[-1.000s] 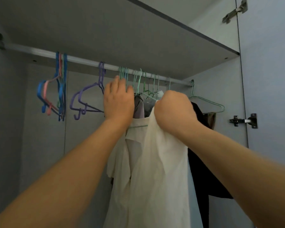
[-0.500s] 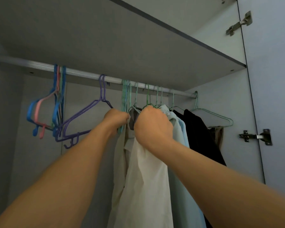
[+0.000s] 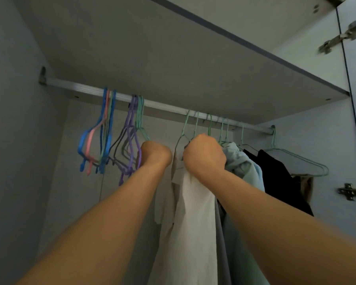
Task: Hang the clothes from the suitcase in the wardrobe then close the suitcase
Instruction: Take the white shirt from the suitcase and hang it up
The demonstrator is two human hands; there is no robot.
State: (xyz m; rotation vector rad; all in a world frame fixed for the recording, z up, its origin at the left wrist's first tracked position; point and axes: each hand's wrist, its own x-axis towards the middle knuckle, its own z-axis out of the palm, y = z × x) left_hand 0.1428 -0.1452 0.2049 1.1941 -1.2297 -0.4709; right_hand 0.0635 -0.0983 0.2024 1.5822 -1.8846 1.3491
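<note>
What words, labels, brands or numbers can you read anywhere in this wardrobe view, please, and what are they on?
None: no readable text shows on the hangers, the rail, the white shirt, the dark garment, the wardrobe shelf or the door hinges.

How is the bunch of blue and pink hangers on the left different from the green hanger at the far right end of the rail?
The blue and pink hangers are thick and bare, packed together. The green hanger is thin wire, hangs alone, and a dark garment drapes beside or on it; which, I cannot tell. Both hook over the same rail.
</note>
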